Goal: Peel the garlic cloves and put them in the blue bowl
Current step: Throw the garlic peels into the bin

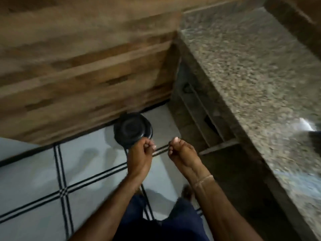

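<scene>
Garlic cloves: whereabouts impossible to tell through blur. Left hand (140,153) curled narrow over near edge of dark round object (132,130), right hand (182,153) likewise just right; anything pinched, impossible to tell. Granite counter (243,66) farther right.

Your floor (34,171) is pale tile crossed by double black lines, and there's a dark round dish-looking thing (132,130) sitting on it, right up against the bottom edge of the wooden cabinet (86,66), close to the corner where the cabinet meets the speckled stone counter (251,75). Your sandalled foot (188,192) is planted on the tile too. Up on the counter there's a white blob (305,126) at its right edge, way too smeared to tell what it is.
</scene>
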Tool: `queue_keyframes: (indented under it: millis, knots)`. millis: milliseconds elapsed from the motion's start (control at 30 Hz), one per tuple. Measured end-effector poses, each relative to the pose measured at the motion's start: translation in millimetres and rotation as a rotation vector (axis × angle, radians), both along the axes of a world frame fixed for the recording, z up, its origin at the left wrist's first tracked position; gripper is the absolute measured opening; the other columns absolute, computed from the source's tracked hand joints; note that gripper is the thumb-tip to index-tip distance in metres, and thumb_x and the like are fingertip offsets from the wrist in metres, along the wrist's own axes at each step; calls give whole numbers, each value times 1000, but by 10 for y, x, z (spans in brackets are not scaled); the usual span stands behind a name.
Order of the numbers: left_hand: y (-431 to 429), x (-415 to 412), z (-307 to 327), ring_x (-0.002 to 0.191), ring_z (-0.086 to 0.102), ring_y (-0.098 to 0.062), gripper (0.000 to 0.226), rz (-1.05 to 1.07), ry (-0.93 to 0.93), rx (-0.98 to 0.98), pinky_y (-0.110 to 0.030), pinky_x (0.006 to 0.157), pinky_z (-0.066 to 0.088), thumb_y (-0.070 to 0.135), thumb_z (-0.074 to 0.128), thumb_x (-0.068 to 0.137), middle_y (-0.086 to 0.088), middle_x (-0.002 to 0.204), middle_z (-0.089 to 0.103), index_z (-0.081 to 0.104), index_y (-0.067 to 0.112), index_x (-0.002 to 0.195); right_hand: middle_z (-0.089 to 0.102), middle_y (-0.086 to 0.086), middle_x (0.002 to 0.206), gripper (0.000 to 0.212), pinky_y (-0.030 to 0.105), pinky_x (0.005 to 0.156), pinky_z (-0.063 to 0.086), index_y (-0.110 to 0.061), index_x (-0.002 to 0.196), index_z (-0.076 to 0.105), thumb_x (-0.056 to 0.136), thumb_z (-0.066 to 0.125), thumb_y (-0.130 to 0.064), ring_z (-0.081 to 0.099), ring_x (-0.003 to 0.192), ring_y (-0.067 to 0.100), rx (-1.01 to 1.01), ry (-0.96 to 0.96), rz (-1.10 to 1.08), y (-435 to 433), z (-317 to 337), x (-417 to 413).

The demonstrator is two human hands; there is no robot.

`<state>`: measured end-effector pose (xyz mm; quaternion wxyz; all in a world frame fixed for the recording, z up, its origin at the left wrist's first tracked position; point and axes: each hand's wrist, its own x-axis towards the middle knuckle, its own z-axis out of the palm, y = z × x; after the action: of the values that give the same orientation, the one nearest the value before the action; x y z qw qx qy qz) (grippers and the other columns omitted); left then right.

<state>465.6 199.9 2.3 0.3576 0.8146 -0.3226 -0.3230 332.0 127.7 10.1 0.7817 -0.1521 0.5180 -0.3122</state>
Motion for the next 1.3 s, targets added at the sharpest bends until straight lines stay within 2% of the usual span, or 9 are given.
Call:
queue_keyframes:
  millis: [200, 333, 600, 833, 967, 1100, 1200, 1233, 1300]
  knots:
    - [179, 979, 5, 81, 61, -10, 7, 98, -4, 55, -16, 64, 38, 19, 73, 95, 10, 84, 67, 68, 19, 90, 58, 5, 71, 29, 22, 58, 49, -10, 80, 62, 106, 51, -4, 54, 55, 8, 1, 116, 176, 121, 56, 923]
    - [233, 1348, -86, 78, 59, 2, 8, 171, 25, 33, -16, 65, 39, 19, 72, 96, 12, 84, 67, 68, 20, 90, 61, 6, 71, 29, 28, 66, 48, -10, 79, 66, 105, 53, -4, 55, 63, 13, -35, 187, 302, 114, -65, 1328]
    - [77, 1836, -401, 81, 62, -4, 6, 270, 89, 58, -15, 65, 39, 21, 72, 97, 9, 86, 68, 69, 17, 93, 62, 7, 72, 24, 28, 68, 52, -8, 84, 67, 104, 55, -5, 56, 66, 14, 16, 256, 365, -146, -505, 1885]
    - [-281, 2039, -1622, 79, 68, -15, 14, 379, 235, 220, -25, 66, 45, 21, 77, 91, 10, 80, 70, 68, 25, 82, 63, 4, 62, 23, 22, 51, 53, -5, 84, 63, 106, 55, -6, 59, 52, 10, 192, 335, 311, -598, -1831, 2194]
    - [-648, 2147, -2535, 86, 73, -29, 23, 512, 411, 332, -43, 85, 60, 25, 79, 90, -4, 84, 76, 66, 28, 72, 73, 16, 93, 12, 30, 77, 59, 5, 106, 69, 102, 63, -4, 68, 87, 23, 286, 354, 283, -883, -2760, 2468]
    - [-1053, 2283, -3475, 83, 74, -30, 32, 633, 525, 364, -41, 83, 62, 20, 80, 90, -9, 84, 79, 66, 27, 62, 60, 6, 70, 24, 20, 53, 52, -5, 81, 65, 103, 58, 2, 58, 61, 13, 326, 418, 340, -1213, -3727, 2689]
    - [-1220, 2328, -4024, 69, 70, -20, 20, 766, 665, 392, -26, 60, 58, 8, 79, 89, -9, 83, 76, 69, 15, 74, 54, 9, 77, 26, 24, 84, 58, 18, 114, 68, 106, 46, 5, 55, 61, 13, 352, 430, 398, -1346, -4199, 2778]
    - [-1240, 2333, -4194, 73, 71, -22, 12, 818, 717, 401, -29, 64, 60, 5, 81, 86, -11, 91, 77, 71, 11, 82, 55, 9, 80, 30, 30, 101, 54, 19, 129, 59, 107, 43, 6, 55, 66, 15, 369, 431, 402, -1395, -4296, 2819]
    - [-1278, 2338, -4531, 88, 75, -29, 29, 885, 751, 376, -43, 81, 64, 9, 88, 72, -14, 104, 78, 74, 13, 97, 59, 11, 86, 30, 36, 110, 47, 9, 134, 58, 109, 40, 5, 58, 74, 18, 435, 423, 370, -1442, -4444, 2888]
